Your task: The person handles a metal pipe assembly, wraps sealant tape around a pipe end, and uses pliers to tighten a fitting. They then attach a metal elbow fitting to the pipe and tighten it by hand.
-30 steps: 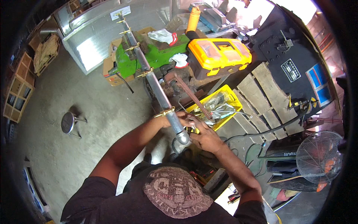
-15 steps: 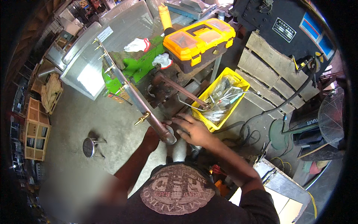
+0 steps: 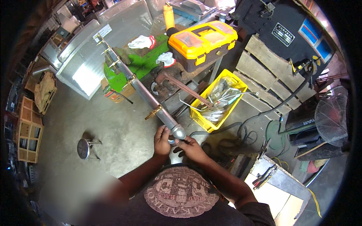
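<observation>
A long metal pipe (image 3: pixel 141 93) with a rounded near end slants up and away to the left, with several brass fittings (image 3: pixel 153 113) along its side. Just under the rounded end, a small white-and-blue round thing (image 3: pixel 171 142), perhaps a roll of tape, shows between my hands. My left hand (image 3: pixel 162 140) is closed at its left side, fingertips up by the pipe. My right hand (image 3: pixel 193 150) pinches at its right side, thumb and index finger together, the other fingers curled below. The fingers hide most of the small thing.
Past the pipe, a bench with a green surface (image 3: pixel 130 71) carries white gloves (image 3: pixel 142 42) and a yellow-and-black toolbox (image 3: pixel 203 41). A yellow crate (image 3: pixel 217 122) of metal parts stands to the right, near a hose and a fan (image 3: pixel 332 115). A round stool (image 3: pixel 83 148) stands left.
My right hand has come down and in from beside the pipe to its near end. My left hand has moved out from beneath the pipe, into fuller view. The view has shifted slightly.
</observation>
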The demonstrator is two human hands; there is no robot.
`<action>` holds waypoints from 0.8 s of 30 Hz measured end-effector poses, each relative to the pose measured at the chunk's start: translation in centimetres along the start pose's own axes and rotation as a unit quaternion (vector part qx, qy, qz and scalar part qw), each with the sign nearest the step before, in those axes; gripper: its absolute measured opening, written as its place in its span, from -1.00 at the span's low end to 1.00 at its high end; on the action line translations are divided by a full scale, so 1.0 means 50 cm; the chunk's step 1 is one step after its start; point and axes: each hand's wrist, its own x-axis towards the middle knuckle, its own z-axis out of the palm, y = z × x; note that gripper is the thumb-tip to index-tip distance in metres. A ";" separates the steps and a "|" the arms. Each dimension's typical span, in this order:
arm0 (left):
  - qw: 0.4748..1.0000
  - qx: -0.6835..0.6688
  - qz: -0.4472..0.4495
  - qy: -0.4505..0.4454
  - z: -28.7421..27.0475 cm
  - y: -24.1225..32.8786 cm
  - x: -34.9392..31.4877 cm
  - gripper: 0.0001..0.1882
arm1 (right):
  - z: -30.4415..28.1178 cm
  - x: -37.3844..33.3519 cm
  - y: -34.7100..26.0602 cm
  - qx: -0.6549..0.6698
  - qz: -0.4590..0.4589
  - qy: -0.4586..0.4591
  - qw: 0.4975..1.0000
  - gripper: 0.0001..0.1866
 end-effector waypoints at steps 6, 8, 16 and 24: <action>0.998 0.056 -0.029 -0.032 -0.006 0.019 -0.025 -0.63 | 0.053 -0.012 0.028 0.069 0.059 0.122 0.988 -0.64; 0.994 0.069 -0.030 -0.084 -0.019 0.035 -0.023 -0.58 | 0.078 -0.020 0.023 0.110 0.051 0.159 0.980 -0.66; 0.912 0.131 -0.147 -0.361 -0.094 0.086 0.110 -0.59 | 0.110 -0.032 0.011 0.102 0.023 0.216 0.971 -0.72; 0.808 0.199 -0.116 -0.543 -0.066 0.086 0.195 -0.63 | 0.110 -0.041 0.008 0.097 0.026 0.206 0.973 -0.68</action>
